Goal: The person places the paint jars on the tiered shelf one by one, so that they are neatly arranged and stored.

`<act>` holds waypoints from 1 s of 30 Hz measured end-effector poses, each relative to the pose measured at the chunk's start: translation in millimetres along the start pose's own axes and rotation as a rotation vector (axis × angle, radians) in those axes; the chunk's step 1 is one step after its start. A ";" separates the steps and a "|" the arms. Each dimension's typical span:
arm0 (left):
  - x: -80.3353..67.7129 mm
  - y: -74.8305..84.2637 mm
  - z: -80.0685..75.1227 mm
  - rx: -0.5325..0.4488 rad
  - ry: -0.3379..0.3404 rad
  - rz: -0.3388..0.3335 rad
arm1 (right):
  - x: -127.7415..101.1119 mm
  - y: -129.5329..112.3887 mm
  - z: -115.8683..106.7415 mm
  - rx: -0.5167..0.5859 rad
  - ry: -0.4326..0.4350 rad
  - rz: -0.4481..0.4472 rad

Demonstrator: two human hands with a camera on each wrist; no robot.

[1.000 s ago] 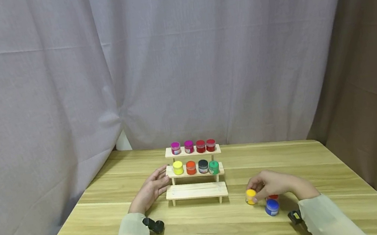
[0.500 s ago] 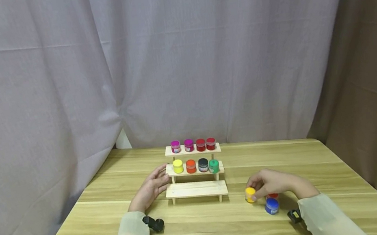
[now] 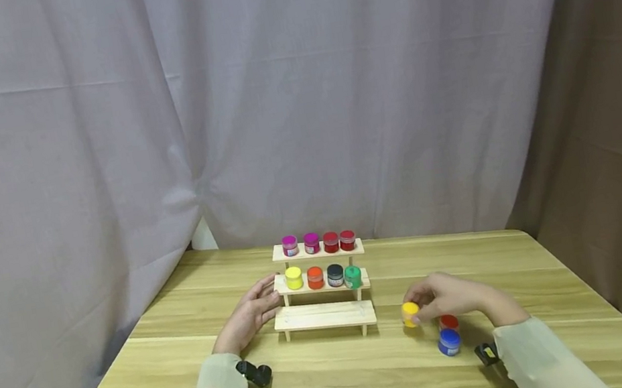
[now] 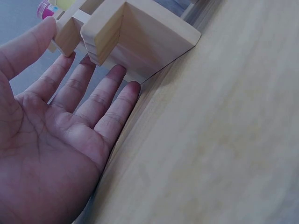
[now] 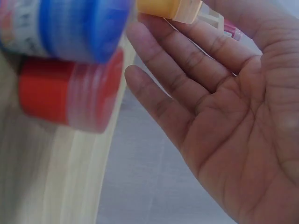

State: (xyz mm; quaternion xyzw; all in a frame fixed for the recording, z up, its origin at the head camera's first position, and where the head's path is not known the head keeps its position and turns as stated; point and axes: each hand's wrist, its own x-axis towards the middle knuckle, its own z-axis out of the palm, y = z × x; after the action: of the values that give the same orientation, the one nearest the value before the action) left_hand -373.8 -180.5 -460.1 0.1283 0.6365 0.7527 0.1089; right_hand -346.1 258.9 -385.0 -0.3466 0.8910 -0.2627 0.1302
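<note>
My right hand [image 3: 450, 299] pinches a yellow-orange paint jar [image 3: 410, 314] between thumb and fingers, just above the table right of the stand. Close to that hand, a red jar [image 3: 449, 323] and a blue jar [image 3: 449, 342] stand together on the table; both look large in the right wrist view, the blue jar [image 5: 70, 28] beside the red one [image 5: 70, 93]. At the left end of the three-step wooden stand [image 3: 324, 315] is my left hand [image 3: 249, 315]. Its fingers reach out nearly straight, with fingertips at the stand's edge [image 4: 105, 35] in the left wrist view.
The top step bears two magenta jars [image 3: 311, 243] and two dark red jars [image 3: 331, 242]. On the middle step are yellow [image 3: 294, 278], orange-red [image 3: 315, 278], black [image 3: 335, 275] and green [image 3: 353, 277] jars. Grey curtains [image 3: 332, 95] hang behind the wooden table [image 3: 341, 386].
The yellow-orange jar has risen slightly off the table with my right hand and shifted a little left. More of the red jar shows now. My left hand keeps its place by the stand.
</note>
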 end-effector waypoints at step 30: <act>-0.5 0.6 0.8 0.009 0.013 -0.002 | 51.7 -51.9 7.8 0.001 -0.018 -0.179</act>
State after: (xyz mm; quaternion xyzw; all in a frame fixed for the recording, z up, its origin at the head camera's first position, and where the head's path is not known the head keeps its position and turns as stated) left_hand -373.2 -180.0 -459.4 0.1233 0.6406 0.7506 0.1049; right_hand -351.9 188.3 -365.0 -0.4271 0.8552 -0.2704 0.1142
